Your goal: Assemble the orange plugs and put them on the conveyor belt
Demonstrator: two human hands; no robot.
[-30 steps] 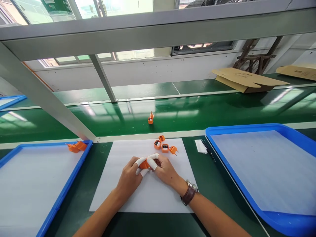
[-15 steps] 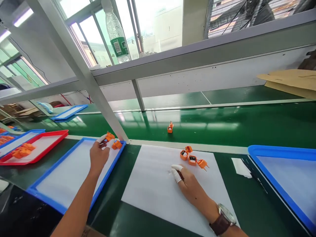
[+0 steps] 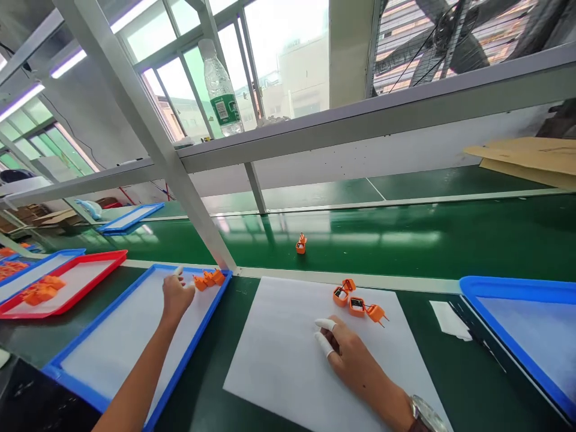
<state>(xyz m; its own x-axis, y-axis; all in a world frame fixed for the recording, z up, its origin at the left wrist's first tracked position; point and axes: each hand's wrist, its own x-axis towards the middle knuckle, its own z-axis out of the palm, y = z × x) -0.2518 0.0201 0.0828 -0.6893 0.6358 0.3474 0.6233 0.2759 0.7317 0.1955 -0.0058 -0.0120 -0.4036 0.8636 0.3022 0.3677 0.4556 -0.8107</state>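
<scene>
My left hand hovers over the far end of a blue-rimmed tray. Its fingers are apart and hold nothing. Just right of it, a short row of orange plug-like pieces lies in the tray's far right corner. My right hand, with white covers on thumb and forefinger, rests over a large white sheet; a gap shows between those fingertips and nothing is in them. Beyond this hand on the sheet lie two opened orange plug housings, one on the left and one with metal prongs on the right.
Another orange piece sits on the green belt behind the bench. A red tray with orange pieces stands far left. At right are a blue tray and a small white paper. A slanted metal post rises behind the left tray.
My left hand has let go of an orange piece beside the others and drawn back left. My right hand stays over the sheet. On the belt, the orange piece has shifted left; the view has tilted up.
</scene>
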